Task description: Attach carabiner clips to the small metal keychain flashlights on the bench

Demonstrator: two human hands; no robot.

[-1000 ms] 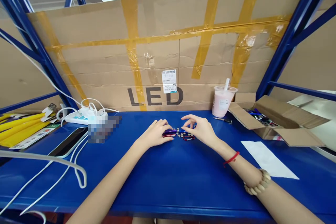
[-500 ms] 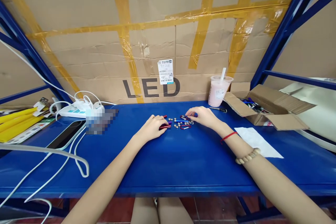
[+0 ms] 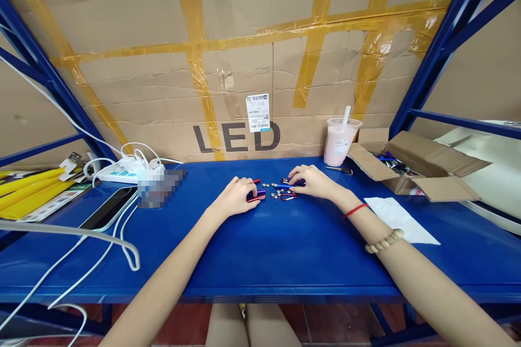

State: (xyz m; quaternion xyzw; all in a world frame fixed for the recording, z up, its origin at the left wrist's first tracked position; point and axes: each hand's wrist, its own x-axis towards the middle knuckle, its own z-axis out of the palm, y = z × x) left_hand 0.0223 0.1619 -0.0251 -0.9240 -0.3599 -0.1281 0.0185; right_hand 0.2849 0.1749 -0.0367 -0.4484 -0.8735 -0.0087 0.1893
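Observation:
My left hand [image 3: 234,195] lies on the blue table [image 3: 260,249] with its fingers curled over small red and purple metal tubes [image 3: 256,197]. My right hand [image 3: 313,180] rests a little to the right, fingertips on a dark blue tube piece [image 3: 290,182] beside a red carabiner clip [image 3: 288,197]. Several small silver button cells [image 3: 272,186] lie scattered between the two hands. How firmly either hand grips is hard to see.
A pink drink cup with a straw [image 3: 339,142] stands at the back right beside an open cardboard box [image 3: 411,173] of small parts. White paper [image 3: 401,219] lies right. At the left are a power strip [image 3: 122,172], white cables [image 3: 101,252], a tablet [image 3: 108,211] and yellow packages [image 3: 28,190].
The view has tilted down since a second ago. My right hand dropped from a raised pinch to the table by the clip. My left hand stays on the tubes.

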